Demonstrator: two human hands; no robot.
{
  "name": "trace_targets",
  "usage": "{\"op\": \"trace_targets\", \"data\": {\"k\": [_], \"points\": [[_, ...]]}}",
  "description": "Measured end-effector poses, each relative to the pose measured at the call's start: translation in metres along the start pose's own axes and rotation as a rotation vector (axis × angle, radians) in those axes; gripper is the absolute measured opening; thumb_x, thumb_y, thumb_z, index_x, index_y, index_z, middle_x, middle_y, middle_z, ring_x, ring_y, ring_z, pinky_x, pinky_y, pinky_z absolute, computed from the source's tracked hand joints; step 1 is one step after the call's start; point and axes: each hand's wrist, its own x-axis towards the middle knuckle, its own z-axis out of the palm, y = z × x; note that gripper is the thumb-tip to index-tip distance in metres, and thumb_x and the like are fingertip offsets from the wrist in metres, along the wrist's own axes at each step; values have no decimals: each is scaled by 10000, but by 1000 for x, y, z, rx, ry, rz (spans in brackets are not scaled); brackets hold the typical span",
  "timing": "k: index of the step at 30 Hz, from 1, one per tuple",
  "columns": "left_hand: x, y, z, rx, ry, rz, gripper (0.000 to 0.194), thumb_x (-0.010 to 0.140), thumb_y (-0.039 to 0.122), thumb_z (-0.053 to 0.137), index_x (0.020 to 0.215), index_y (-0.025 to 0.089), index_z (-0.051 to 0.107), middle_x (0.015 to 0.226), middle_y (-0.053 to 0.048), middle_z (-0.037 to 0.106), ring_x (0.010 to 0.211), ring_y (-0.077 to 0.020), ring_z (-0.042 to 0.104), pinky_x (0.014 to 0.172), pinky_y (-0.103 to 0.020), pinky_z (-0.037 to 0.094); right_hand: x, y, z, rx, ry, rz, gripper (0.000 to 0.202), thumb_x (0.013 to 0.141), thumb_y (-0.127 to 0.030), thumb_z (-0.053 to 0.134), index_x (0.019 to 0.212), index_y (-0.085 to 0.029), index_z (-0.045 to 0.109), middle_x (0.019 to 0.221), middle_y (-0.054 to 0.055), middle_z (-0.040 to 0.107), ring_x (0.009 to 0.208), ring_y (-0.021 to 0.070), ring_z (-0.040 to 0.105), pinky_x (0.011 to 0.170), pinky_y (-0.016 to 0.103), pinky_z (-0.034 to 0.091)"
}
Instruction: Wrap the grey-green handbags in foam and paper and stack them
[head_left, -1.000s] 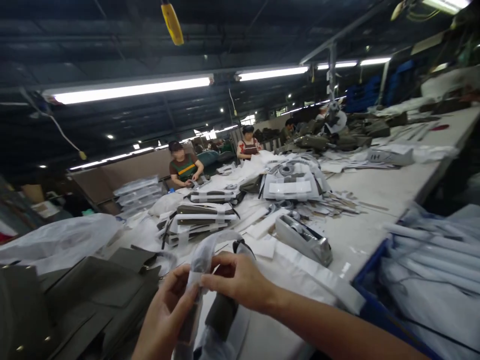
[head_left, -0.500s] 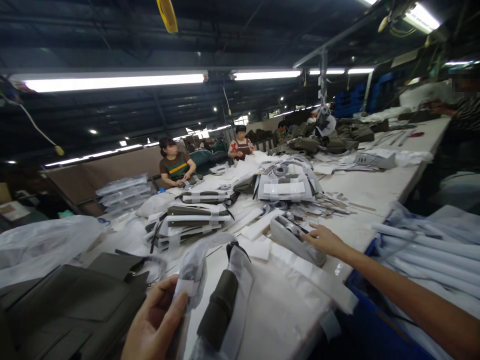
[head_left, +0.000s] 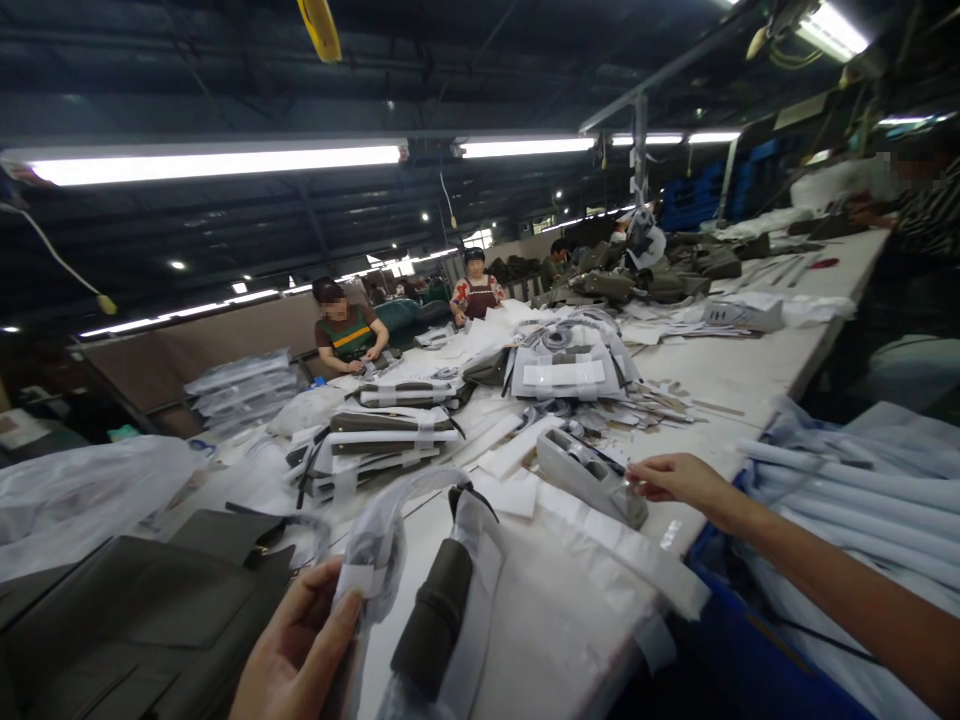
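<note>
My left hand (head_left: 307, 630) pinches a strap (head_left: 375, 560) wrapped in translucent white film, with a white piece stuck around it near my thumb. Right beside it lies a dark olive rolled piece (head_left: 435, 610), partly covered by the same film. Over the table, my right hand (head_left: 675, 478) is closed in a pinch at the near end of a grey tape dispenser (head_left: 570, 465). A small clear bit of tape (head_left: 630, 484) seems to show at its fingertips, though it is hard to make out.
Stacked, wrapped olive bags (head_left: 390, 435) and a larger wrapped bag (head_left: 562, 370) stand on the white table (head_left: 739, 375). Olive pieces (head_left: 150, 610) lie at left. A blue bin (head_left: 757, 640) with white rolls is at right. Two co-workers (head_left: 349, 335) work across the table.
My right hand has drawn back to the right from over the tape dispenser to its near end, fingers now pinched. The left hand keeps its hold on the strap. The view has shifted slightly.
</note>
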Motion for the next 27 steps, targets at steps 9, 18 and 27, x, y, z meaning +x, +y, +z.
{"op": "trace_targets", "data": {"k": [9,18,27], "points": [[8,-9,-6,-59,-36,-75,758,594,616,827,1196,234,569,1023,-56,731,877,-279,702,622,-241,577,-8,28,-1,64,9,121,384,640,-466,856,773,-128,732,746,117,755,629,174,704,624,256,598],[3,-4,-3,-76,-24,-32,704,621,579,831,1179,217,600,1064,-67,722,1006,-296,681,658,-225,567,-15,35,13,121,95,79,300,721,-428,786,776,-138,737,810,111,763,625,147,680,638,238,577],[-9,4,6,-177,-119,85,463,782,489,748,1107,191,609,1053,-62,703,962,-209,656,787,-243,503,-48,30,61,99,22,39,465,643,-567,783,870,-162,777,913,141,770,718,230,714,704,310,608]]}}
